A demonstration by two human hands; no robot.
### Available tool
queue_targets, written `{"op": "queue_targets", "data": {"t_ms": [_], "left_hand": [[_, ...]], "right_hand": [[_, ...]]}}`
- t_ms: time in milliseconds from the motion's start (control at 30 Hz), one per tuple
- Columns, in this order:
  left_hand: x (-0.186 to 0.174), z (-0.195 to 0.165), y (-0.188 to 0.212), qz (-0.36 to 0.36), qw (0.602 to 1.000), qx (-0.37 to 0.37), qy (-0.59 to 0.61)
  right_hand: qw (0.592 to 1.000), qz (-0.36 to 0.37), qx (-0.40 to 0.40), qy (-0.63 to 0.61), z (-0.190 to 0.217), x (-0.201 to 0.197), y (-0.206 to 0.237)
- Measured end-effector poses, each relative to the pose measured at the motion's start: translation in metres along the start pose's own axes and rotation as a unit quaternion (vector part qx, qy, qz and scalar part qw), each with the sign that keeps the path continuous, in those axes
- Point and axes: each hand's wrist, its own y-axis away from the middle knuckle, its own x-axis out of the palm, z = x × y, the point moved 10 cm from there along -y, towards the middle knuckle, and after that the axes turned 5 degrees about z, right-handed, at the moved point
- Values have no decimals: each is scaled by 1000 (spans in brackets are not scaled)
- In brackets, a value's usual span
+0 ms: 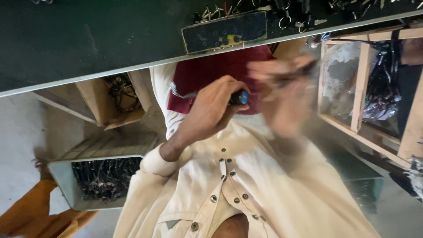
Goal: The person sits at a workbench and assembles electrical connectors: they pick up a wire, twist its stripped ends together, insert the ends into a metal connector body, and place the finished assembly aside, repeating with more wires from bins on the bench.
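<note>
Wires [178, 92], thin, coloured and probably limp and light, stick out of the left hand [213, 105], which is fisted around a dark blue-tipped handle [240, 98], the sensible place to grip. Beside it the right hand [282, 94] is motion-blurred over the maroon cloth [211, 70], its grip impossible to tell.

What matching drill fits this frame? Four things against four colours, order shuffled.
Things:
1 shirt
2 cloth on the lap
3 tool in the left hand, visible end
4 table

Colours:
A blue
B dark green
C cream
D dark red

Pairs: 1-C, 2-D, 3-A, 4-B
</note>
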Motion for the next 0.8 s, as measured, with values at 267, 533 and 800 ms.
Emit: {"op": "queue_targets", "data": {"t_ms": [267,533,800], "left_hand": [[15,18,9,-21,995,-61,72],[21,24,15,-22,996,-48,70],[13,-27,16,-27,939,49,-339]], "right_hand": [[986,103,-122,40,-21,45,8],[979,142,-81,125,-25,57,5],[992,33,70,100,-29,44,45]]}}
